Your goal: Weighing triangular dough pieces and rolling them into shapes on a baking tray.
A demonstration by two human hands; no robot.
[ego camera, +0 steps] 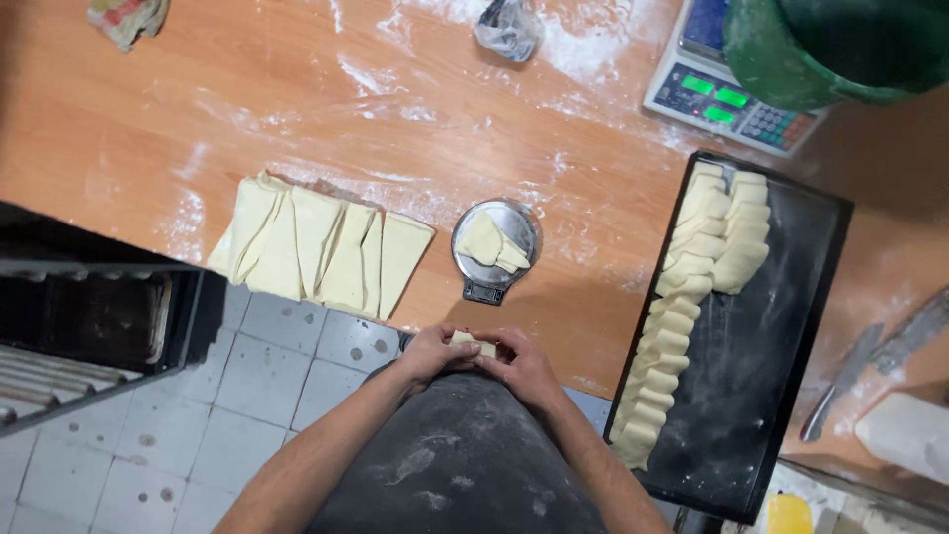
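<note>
A small piece of pale dough [474,343] is held just off the near edge of the counter [415,129], in front of the person's dark floured apron [465,465]. Its long axis runs left to right, spanning the gap between both hands. The left hand [432,354] grasps the left end, fingers curled over it; the right hand [522,366] grasps the right end, fingertips pinched on the dough. Both hands are equally close; neither is free. On the counter directly beyond the hands, a small round metal scale [494,247] carries two cut dough pieces [491,244]. To its left, near the same edge, lies a row of cut dough sheets [316,247], overlapping one another. At the right, a black baking tray [781,326] overhangs the near edge and bears rows of shaped dough pieces [682,316] along its left side. A larger digital scale [727,99] sits at the far right, partly covered by a green bucket [840,44]. Flour dusts the surface.
</note>
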